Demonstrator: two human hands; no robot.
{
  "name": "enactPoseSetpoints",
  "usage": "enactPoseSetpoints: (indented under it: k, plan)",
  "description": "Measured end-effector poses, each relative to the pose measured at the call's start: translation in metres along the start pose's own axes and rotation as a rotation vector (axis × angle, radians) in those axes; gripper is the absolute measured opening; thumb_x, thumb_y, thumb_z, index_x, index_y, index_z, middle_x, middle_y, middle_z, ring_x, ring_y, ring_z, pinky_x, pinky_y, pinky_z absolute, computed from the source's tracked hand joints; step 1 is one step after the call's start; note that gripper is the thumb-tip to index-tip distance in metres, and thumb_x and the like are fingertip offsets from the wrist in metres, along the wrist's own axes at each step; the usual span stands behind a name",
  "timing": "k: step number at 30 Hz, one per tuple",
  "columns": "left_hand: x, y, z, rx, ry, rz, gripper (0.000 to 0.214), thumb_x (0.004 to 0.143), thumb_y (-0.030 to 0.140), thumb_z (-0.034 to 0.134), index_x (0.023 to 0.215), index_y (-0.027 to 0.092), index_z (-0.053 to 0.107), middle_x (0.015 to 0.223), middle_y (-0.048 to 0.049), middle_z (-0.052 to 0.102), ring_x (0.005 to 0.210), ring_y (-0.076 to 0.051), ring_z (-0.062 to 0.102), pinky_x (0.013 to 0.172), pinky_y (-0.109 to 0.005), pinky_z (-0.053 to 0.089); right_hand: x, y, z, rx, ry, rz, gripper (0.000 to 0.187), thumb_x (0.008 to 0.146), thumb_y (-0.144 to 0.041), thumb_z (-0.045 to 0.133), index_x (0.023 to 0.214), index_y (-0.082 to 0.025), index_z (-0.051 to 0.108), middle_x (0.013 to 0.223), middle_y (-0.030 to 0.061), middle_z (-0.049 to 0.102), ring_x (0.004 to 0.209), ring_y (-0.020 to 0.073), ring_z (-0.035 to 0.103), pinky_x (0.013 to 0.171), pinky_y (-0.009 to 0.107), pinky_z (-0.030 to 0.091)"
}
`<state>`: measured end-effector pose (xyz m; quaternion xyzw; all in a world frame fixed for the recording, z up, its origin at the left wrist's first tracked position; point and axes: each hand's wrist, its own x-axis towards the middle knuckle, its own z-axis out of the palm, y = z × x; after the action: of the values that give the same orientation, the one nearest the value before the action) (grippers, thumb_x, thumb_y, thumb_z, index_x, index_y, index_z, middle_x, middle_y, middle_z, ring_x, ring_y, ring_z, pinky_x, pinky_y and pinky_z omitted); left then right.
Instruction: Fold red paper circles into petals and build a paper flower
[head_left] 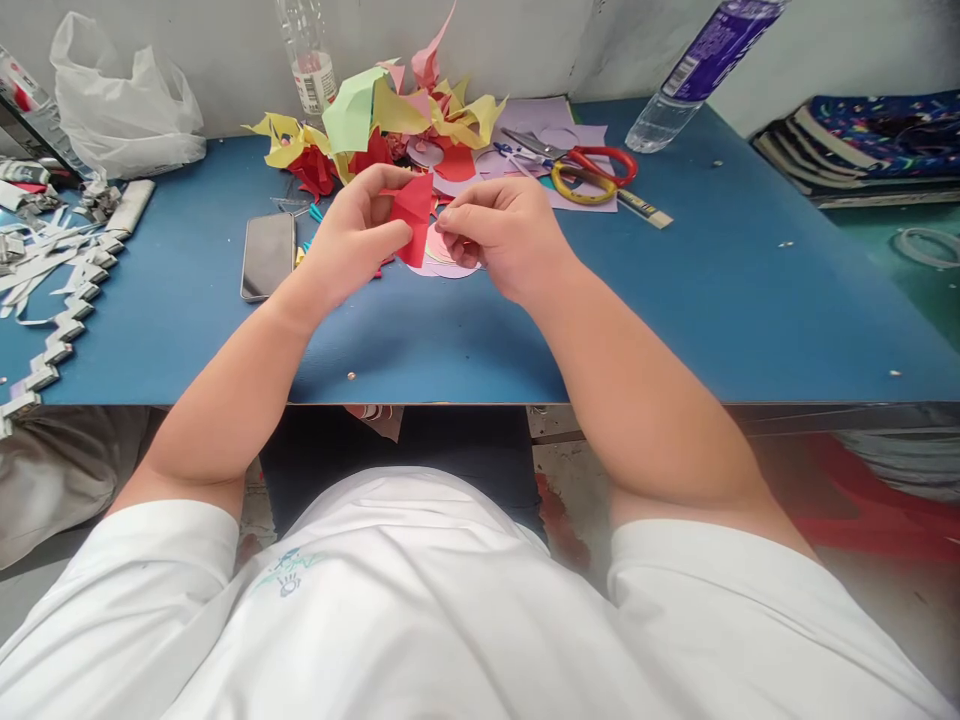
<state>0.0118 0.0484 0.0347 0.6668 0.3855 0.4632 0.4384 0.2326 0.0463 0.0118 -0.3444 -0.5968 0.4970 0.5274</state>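
Shaping red paper: you seem to be folding or forming the red paper [414, 225], which you hold up over the surface [450, 340], between its near and far edges.
Left hand: your left hand [360, 225] is clamped on the paper, thumb across its front, fingers behind.
Right hand: your right hand [510, 235] is curled, fingertips drawn together just beside the paper; you cannot tell from here whether they pinch anything.
Paper discs: the pale discs [450, 268] lie below your hands.
Scissors: the scissors [592, 172] rest toward the surface's far edge, untouched.
Next move: it likely calls for a steady left hold and light right fingertips, so the thin sheet doesn't crease wrongly.
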Motion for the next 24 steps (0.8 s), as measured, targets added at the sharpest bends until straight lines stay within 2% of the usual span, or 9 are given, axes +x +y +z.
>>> enactPoseSetpoints:
  k: [4, 7, 9, 12, 14, 17, 20, 24]
  plan:
    - [-0.002, 0.005, 0.001, 0.011, -0.053, -0.011, 0.023, 0.089, 0.022, 0.094, 0.108, 0.031, 0.082, 0.086, -0.0029, 0.083, 0.087, -0.030, 0.083, 0.073, -0.043, 0.061, -0.008, -0.010, 0.003, -0.033, -0.029, 0.060, 0.031, 0.094, -0.039, 0.098, 0.075, -0.027, 0.076, 0.074, -0.0002, 0.067, 0.067, 0.0186, 0.059, 0.060, 0.036, 0.041]
    - [-0.004, 0.008, 0.003, -0.001, -0.057, 0.000, 0.019, 0.089, 0.020, 0.094, 0.103, 0.030, 0.086, 0.087, -0.0038, 0.084, 0.092, -0.031, 0.086, 0.078, -0.043, 0.064, -0.014, -0.016, 0.006, -0.087, -0.056, 0.078, 0.037, 0.096, -0.034, 0.099, 0.072, -0.027, 0.071, 0.070, -0.0004, 0.063, 0.064, 0.0177, 0.053, 0.060, 0.038, 0.041]
    - [-0.005, 0.008, 0.004, -0.020, -0.060, 0.012, 0.022, 0.088, 0.022, 0.096, 0.107, 0.029, 0.089, 0.094, -0.0042, 0.088, 0.099, -0.032, 0.088, 0.083, -0.044, 0.067, -0.015, -0.018, 0.007, -0.115, -0.055, 0.098, 0.046, 0.096, -0.037, 0.103, 0.071, -0.029, 0.066, 0.068, -0.0008, 0.060, 0.063, 0.0185, 0.051, 0.059, 0.038, 0.043]
    - [-0.005, 0.007, 0.004, -0.038, -0.100, 0.022, 0.036, 0.085, 0.025, 0.102, 0.118, 0.032, 0.090, 0.099, -0.0037, 0.091, 0.101, -0.033, 0.089, 0.086, -0.046, 0.071, -0.015, -0.020, 0.008, -0.129, -0.028, 0.103, 0.047, 0.094, -0.038, 0.103, 0.068, -0.030, 0.065, 0.068, 0.0002, 0.060, 0.065, 0.0205, 0.052, 0.059, 0.039, 0.048]
    - [-0.004, 0.005, 0.003, -0.033, -0.104, 0.026, 0.041, 0.083, 0.024, 0.103, 0.121, 0.033, 0.090, 0.095, -0.0029, 0.090, 0.099, -0.034, 0.089, 0.085, -0.047, 0.072, -0.015, -0.019, 0.008, -0.146, -0.010, 0.088, 0.043, 0.093, -0.031, 0.100, 0.066, -0.029, 0.066, 0.067, -0.0001, 0.060, 0.065, 0.0203, 0.051, 0.060, 0.038, 0.046]
    - [-0.003, 0.003, 0.003, -0.005, -0.096, 0.021, 0.046, 0.081, 0.019, 0.104, 0.122, 0.033, 0.089, 0.092, -0.0023, 0.088, 0.098, -0.033, 0.089, 0.082, -0.046, 0.072, -0.015, -0.020, 0.008, -0.201, 0.013, 0.074, 0.036, 0.091, -0.010, 0.087, 0.065, -0.028, 0.068, 0.062, -0.0030, 0.057, 0.063, 0.0177, 0.045, 0.062, 0.039, 0.037]
    - [-0.004, 0.003, 0.002, 0.008, -0.128, 0.006, 0.054, 0.079, 0.016, 0.104, 0.129, 0.032, 0.089, 0.093, -0.0028, 0.087, 0.093, -0.032, 0.087, 0.078, -0.045, 0.070, -0.016, -0.024, 0.012, -0.323, 0.077, 0.049, 0.042, 0.087, 0.004, 0.079, 0.063, -0.027, 0.062, 0.062, -0.0058, 0.051, 0.066, 0.0156, 0.041, 0.066, 0.041, 0.030]
    - [-0.003, 0.000, -0.001, 0.020, -0.160, -0.009, 0.059, 0.079, 0.018, 0.104, 0.135, 0.032, 0.088, 0.089, -0.0024, 0.085, 0.087, -0.032, 0.083, 0.078, -0.048, 0.069, -0.014, -0.027, 0.011, -0.492, 0.161, -0.024, 0.050, 0.083, 0.008, 0.080, 0.061, -0.028, 0.054, 0.066, -0.0057, 0.046, 0.070, 0.0169, 0.038, 0.070, 0.042, 0.034]
